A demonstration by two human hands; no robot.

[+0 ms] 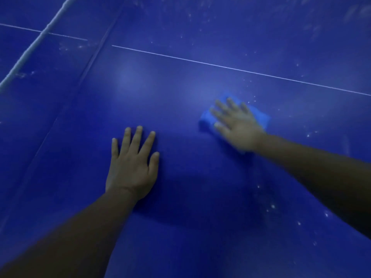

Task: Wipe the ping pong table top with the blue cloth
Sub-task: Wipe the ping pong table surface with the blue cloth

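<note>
The right hand [239, 125], fingers spread flat, presses a blue cloth [206, 120] onto the dark blue bench [180, 81], below a thin white line [241, 69]. The left hand [132, 161] rests spread on the bench, well apart from the cloth. White specks [273, 206] dot the surface at right.

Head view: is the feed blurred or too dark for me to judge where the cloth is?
Head view: dim overall, with a blue cast; the right hand and the blue cloth under it are motion-blurred; the left hand, flat on the table top, is sharper; soft pale glare patches lie beyond the hands; the white line bows from wide-angle distortion.
</note>
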